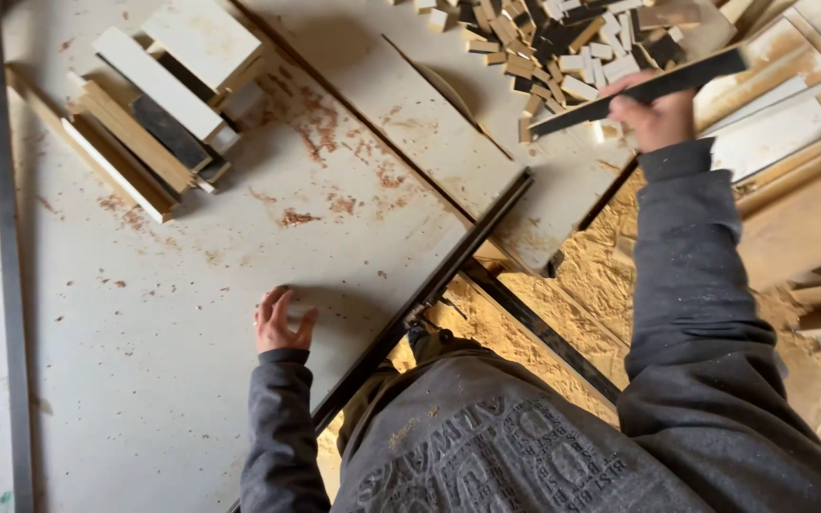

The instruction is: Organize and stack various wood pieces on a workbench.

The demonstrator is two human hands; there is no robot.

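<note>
Right hand (pixel 656 116) clamped on dark wood strip (pixel 639 91), offcut pile (pixel 563 43) just beyond. Left hand (pixel 279 323) fingers apart, resting flat on bench (pixel 192 313).

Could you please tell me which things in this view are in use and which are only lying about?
In use:
- dark strip, held in the right hand
- saw table, under the left hand

Lying about:
- stacked boards
- pile of small offcuts
- sawdust

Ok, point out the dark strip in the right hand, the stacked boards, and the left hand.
dark strip (pixel 639 92), head view, middle of its length.
stacked boards (pixel 159 104), head view, top pale board.
left hand (pixel 277 325), head view, back of hand.
</note>
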